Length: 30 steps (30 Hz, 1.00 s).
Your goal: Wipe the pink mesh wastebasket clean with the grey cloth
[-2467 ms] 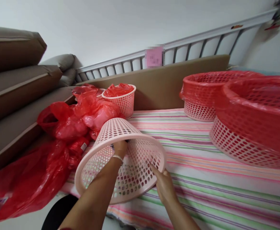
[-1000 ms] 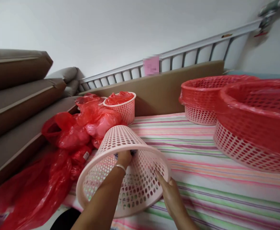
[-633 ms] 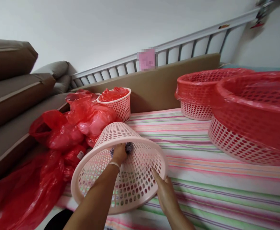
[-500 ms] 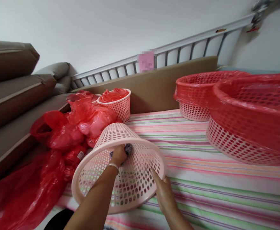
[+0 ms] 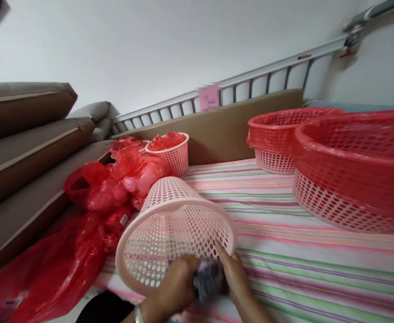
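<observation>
A pale pink perforated plastic basket [image 5: 173, 193] lies on its side, its wide mouth facing me. With a bracelet at its wrist, my left hand [image 5: 178, 282] is closed around a bunched grey patterned cloth [image 5: 208, 279] at the basket's lower rim; the cloth is blurred by motion. My right hand [image 5: 235, 276] grips the right side of the rim, thumb inside the mouth. The fingers beneath the rim are partly hidden.
Red plastic bags [image 5: 96, 193] heap to the left beside stacked grey-brown cushions [image 5: 25, 166]. A small basket [image 5: 178, 159] with a red liner stands behind. Two red-lined baskets, the nearer one [image 5: 345, 202] larger, stand right on the striped sheet [image 5: 284, 269].
My left hand has come out from deep inside the basket to its lower front rim, bringing the cloth. My right hand keeps its grip. The view has shifted slightly.
</observation>
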Motion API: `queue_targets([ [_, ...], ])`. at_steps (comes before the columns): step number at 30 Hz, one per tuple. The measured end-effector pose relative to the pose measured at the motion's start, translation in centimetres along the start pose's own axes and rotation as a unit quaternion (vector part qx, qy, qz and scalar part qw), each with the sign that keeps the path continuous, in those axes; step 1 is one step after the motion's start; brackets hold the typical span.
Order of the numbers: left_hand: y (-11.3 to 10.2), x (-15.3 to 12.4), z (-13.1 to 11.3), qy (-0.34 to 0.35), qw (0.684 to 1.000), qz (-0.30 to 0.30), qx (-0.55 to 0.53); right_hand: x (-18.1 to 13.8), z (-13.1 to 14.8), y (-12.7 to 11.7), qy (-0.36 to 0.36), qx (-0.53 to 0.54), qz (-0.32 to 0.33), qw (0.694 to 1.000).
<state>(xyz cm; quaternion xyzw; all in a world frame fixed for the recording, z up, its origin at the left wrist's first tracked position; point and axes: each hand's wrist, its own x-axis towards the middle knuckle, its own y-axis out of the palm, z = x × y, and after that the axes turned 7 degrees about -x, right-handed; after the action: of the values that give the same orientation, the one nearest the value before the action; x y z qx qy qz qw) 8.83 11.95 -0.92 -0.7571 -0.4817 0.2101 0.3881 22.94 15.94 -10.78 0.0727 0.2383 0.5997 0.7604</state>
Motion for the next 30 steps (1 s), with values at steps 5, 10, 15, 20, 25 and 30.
queue_targets([
  [5,-4.0,7.7,3.8,-0.14,0.948,-0.249,0.138,-0.8,0.0,0.4,0.008,-0.029,-0.006,1.0],
  [10,-2.9,12.7,9.7,-0.202,0.941,-0.215,0.164,-1.1,-0.1,0.6,0.023,-0.016,0.026,0.999],
  [15,-0.6,12.6,12.9,-0.205,0.947,-0.163,0.183,-0.5,1.8,0.3,-0.017,-0.054,0.022,0.998],
  [20,-1.3,13.2,13.1,-0.198,0.953,-0.136,0.185,1.3,3.4,-0.5,-0.04,-0.117,-0.032,0.992],
  [25,-1.0,12.7,11.4,-0.202,0.956,-0.112,0.182,1.4,2.7,-0.5,0.033,-0.041,-0.026,0.998],
  [30,1.4,7.6,6.6,-0.155,0.97,-0.076,0.169,1.2,2.2,-0.4,0.008,0.019,-0.038,0.999],
])
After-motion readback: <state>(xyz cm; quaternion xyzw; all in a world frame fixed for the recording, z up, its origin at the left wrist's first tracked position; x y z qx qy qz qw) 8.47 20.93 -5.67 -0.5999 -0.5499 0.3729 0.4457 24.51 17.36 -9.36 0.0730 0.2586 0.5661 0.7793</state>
